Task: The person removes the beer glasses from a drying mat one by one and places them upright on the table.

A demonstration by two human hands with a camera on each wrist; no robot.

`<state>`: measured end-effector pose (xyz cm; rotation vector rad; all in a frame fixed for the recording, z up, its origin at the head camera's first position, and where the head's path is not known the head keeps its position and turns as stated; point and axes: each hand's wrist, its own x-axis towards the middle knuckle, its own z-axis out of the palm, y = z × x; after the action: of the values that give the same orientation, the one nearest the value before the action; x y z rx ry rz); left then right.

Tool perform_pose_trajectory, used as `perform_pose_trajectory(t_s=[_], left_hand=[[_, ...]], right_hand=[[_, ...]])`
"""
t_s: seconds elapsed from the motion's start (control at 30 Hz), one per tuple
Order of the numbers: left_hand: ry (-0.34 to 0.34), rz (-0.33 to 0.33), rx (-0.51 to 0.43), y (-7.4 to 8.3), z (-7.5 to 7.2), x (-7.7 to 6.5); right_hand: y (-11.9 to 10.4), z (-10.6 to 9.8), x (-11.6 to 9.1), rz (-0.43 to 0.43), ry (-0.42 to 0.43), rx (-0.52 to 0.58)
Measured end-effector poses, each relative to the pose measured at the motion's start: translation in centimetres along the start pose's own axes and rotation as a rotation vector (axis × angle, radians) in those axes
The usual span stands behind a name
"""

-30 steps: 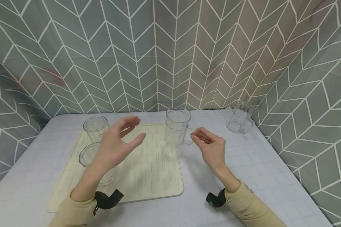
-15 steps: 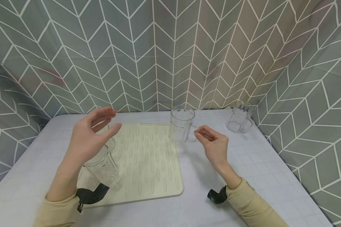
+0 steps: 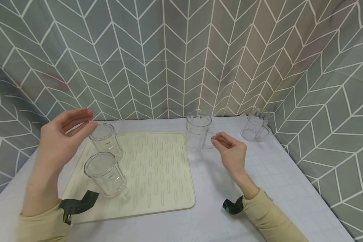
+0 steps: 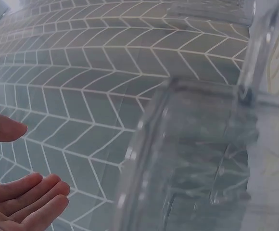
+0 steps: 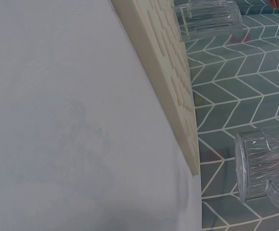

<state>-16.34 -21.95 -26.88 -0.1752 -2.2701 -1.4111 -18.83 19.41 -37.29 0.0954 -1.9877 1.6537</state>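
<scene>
By its handle, my right hand (image 3: 231,153) pinches a clear glass mug (image 3: 196,134), raised over the back right corner of the cream ribbed mat (image 3: 157,181). The right wrist view has this mug (image 5: 262,166) at its right edge, the fingers out of sight. My left hand (image 3: 63,134) holds nothing, thumb and fingers spread apart, left of two other glass mugs. The nearer mug (image 3: 106,174) and the farther mug (image 3: 106,141) rest on the mat's left part. In the left wrist view, a glass mug (image 4: 192,154) looms large beside the left fingers (image 4: 33,199).
Another glass mug (image 3: 254,126) stands at the table's back right, close to the patterned curtain (image 3: 181,60). The curtain rises behind the table and along both sides. A pale cloth (image 3: 260,174) covers the table.
My left hand has moved left, away from over the mat, uncovering the two mugs there. My right hand and its mug have shifted slightly right and away from me.
</scene>
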Motion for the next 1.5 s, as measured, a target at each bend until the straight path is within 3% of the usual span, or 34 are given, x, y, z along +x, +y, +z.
perform_pose_trajectory(t_s=[0.33,0.53,0.87,1.07,1.27,1.5], left_hand=[[0.025,-0.106,0.038,-2.2,-2.9,0.7],[0.008,-0.197,0.083,-4.1,-3.9,1.3],[-0.048,-0.386,0.29,-9.3,-4.5,2.5],[-0.133,-0.447,0.302,-12.5,-5.1,2.7],[-0.203,-0.476,0.3,-14.8,-5.4,2.6],[-0.215,-0.528,0.306,-17.8,-5.3,2.7]], right_hand=[[0.1,-0.5,0.2,0.002,0.003,-0.008],[0.5,-0.6,0.5,0.014,0.016,-0.016],[1.2,-0.9,1.1,0.046,0.045,-0.043],[1.8,-1.2,1.3,0.014,0.049,-0.043],[2.2,-1.5,1.6,0.016,0.073,-0.053],[2.9,-1.9,2.1,0.044,0.102,-0.079]])
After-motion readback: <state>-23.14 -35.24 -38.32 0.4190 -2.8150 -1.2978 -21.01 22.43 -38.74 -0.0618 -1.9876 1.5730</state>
